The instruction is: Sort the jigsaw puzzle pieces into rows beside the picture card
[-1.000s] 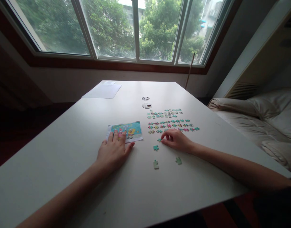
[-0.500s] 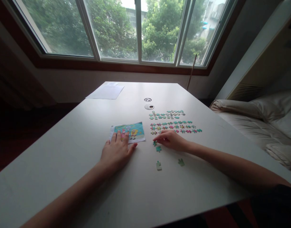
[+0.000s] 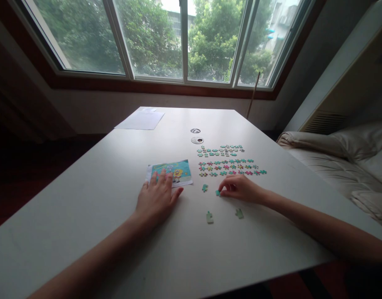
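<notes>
My left hand [image 3: 156, 189] lies flat with its fingers spread over a cartoon picture sheet [image 3: 182, 171], covering the lower left of the picture. To the right, the fingertips of my right hand [image 3: 239, 188] are closed on a small teal puzzle piece [image 3: 218, 193] at the table surface. A teal and yellow puzzle piece [image 3: 205, 188] lies just left of it. Nearer to me are two pale green pieces, one puzzle piece [image 3: 209, 217] at the left and another puzzle piece [image 3: 239, 213] at the right. Beyond my right hand, several puzzle pieces [image 3: 224, 167] are laid out in rows.
Two round discs [image 3: 197, 140] lie past the rows on the white table [image 3: 94, 203]. White paper [image 3: 140, 121] rests at the far left corner. A padded cream seat [image 3: 328, 153] stands along the right side, and a window [image 3: 160, 41] is behind the table.
My right hand has moved slightly right and toward me, bringing the teal piece with it. The teal and yellow piece now lies uncovered. My left hand stays on the picture sheet.
</notes>
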`<action>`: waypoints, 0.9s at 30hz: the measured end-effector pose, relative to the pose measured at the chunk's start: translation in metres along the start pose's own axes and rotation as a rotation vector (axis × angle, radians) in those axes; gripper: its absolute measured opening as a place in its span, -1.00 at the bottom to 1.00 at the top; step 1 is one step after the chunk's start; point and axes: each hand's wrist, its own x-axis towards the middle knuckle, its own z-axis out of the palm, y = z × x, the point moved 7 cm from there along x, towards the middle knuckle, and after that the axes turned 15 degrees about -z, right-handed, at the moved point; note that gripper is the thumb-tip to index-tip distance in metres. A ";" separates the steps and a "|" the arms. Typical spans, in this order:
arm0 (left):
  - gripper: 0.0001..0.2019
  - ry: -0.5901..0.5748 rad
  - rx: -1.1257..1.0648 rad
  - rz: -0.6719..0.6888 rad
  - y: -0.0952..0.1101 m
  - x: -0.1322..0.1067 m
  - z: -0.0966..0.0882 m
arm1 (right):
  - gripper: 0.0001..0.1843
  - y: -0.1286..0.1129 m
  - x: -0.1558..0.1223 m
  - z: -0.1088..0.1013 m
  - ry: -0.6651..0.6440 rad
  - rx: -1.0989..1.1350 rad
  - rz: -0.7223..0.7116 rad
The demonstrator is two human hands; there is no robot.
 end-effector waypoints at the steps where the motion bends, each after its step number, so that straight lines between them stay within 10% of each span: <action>1: -0.44 0.005 -0.026 0.042 0.006 -0.002 -0.001 | -0.78 0.005 -0.005 -0.004 0.003 0.001 0.022; 9: -0.57 -0.079 -0.200 0.490 0.053 -0.023 -0.005 | -0.75 0.021 -0.029 -0.019 -0.089 0.089 0.087; 27: -0.51 -0.083 -0.226 0.577 0.051 -0.029 -0.006 | -0.78 0.009 -0.028 -0.020 -0.054 -0.276 0.047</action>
